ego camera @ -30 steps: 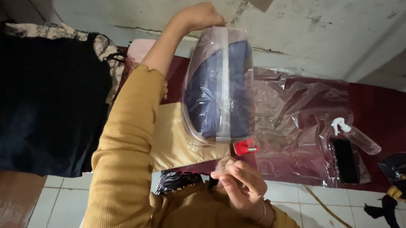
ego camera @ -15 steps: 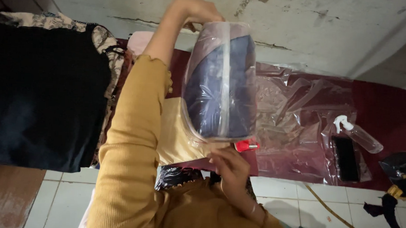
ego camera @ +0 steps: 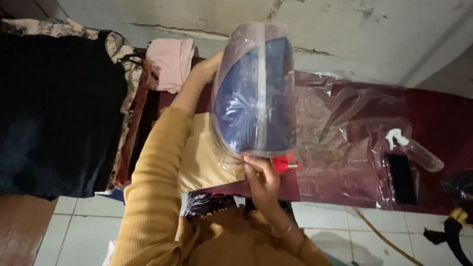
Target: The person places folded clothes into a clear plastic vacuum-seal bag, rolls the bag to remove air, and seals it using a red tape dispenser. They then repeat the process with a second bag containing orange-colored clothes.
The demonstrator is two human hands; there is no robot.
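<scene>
I hold a clear plastic bag with a folded dark blue garment (ego camera: 256, 92) upright over the dark red mat (ego camera: 446, 119). My left hand (ego camera: 210, 66) grips the bag's far upper side, mostly hidden behind it. My right hand (ego camera: 261, 178) holds the bag's lower edge from underneath. A folded mustard-yellow garment (ego camera: 207, 158) lies on the mat right behind the bag's bottom. A small red tape dispenser (ego camera: 285, 163) sits beside my right hand.
Clear plastic bags (ego camera: 346, 137) lie spread on the mat. A spray bottle (ego camera: 414, 152) and a black phone (ego camera: 401, 178) are at the right. Stacked dark and patterned clothes (ego camera: 54, 111) and a pink cloth (ego camera: 171, 62) are at the left. White tiled floor (ego camera: 380, 232) is below.
The bagged blue garment has come lower and closer. My right hand has moved up from below onto the bag's bottom edge. My left hand stays on its far side.
</scene>
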